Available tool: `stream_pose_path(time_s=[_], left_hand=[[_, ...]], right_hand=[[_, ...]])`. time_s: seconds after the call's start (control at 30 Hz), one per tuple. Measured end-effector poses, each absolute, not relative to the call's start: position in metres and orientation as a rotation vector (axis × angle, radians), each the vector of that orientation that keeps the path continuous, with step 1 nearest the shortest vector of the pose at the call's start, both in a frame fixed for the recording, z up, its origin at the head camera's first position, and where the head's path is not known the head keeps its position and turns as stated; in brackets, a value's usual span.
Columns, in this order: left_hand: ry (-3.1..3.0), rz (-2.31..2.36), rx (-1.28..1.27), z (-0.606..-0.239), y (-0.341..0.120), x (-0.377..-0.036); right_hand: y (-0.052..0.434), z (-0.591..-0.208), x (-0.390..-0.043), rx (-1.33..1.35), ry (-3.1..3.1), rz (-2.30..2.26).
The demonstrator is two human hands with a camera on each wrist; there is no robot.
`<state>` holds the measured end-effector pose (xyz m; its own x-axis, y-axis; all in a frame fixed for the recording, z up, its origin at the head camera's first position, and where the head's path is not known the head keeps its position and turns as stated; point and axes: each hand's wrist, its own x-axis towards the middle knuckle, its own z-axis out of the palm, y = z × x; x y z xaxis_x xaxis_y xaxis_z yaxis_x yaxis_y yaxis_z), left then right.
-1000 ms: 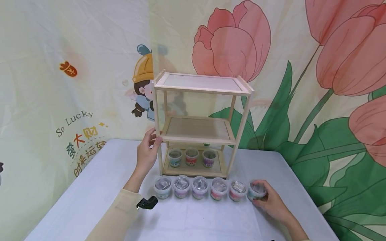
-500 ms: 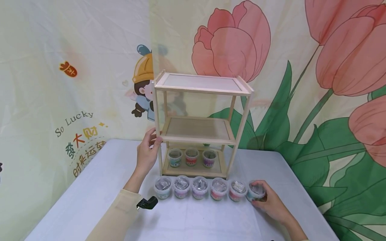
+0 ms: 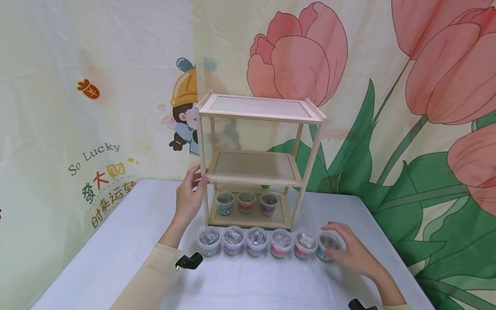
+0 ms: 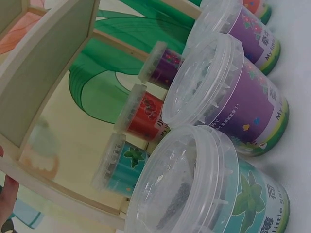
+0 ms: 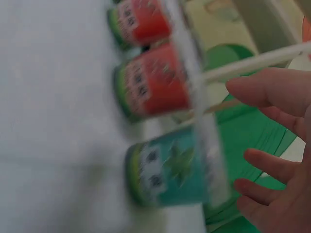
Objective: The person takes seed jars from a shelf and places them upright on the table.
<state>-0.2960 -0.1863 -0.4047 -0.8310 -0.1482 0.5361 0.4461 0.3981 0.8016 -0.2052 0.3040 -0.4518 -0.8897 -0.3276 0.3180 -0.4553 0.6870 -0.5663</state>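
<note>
On the left of a wooden three-tier shelf (image 3: pixel 253 180), my left hand (image 3: pixel 189 199) holds the front post, thumb in front and fingers behind. My right hand (image 3: pixel 354 253) is at the teal lidded cup (image 3: pixel 322 250) that ends the table row on the right. In the right wrist view its fingers are spread and apart from the lid of that teal cup (image 5: pixel 170 167). Left of it stand two red cups (image 3: pixel 281 244), two purple cups (image 3: pixel 233 242) and another teal cup (image 3: pixel 209 243). The bottom tier bears a teal cup (image 3: pixel 225 204), a red cup (image 3: pixel 246 203) and a purple cup (image 3: pixel 268 205).
A white cloth covers the table (image 3: pixel 263 284). Behind it hangs a printed curtain (image 3: pixel 310 56) with large tulips. The middle and top tiers rise above the cups, with posts at the corners.
My right hand had its fingers around the right-end teal cup and shifted it slightly left; now the fingers have loosened and lifted off it. The left hand stays on the post.
</note>
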Motion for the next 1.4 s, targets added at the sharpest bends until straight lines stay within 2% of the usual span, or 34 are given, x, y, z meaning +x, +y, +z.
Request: stream_pose_path(time_s=[0.17,0.37,0.73,1.07,1.4], left_hand=[[-2.121,-1.449,-0.261,-0.405,-0.187,-0.297],[-2.118,-1.444,-0.275,-0.406,-0.187,-0.297],[-2.122,-1.449,-0.270,-0.404,-0.187,-0.295],[-2.126,-1.435,-0.256,-0.404,-0.187,-0.294],[-2.109,-1.458,-0.265,-0.404,-0.188,-0.295]], right_hand=[[0.276,-0.425,-0.208,0.733,-2.663,0.961],[0.231,-0.403,-0.220,0.900,-2.624,1.176],[0.119,-0.391,-0.256,0.992,-2.712,1.362],[0.049,-0.390,-0.301,1.009,-2.759,1.226],[0.016,-0.397,-0.348,1.092,-2.978,0.834]])
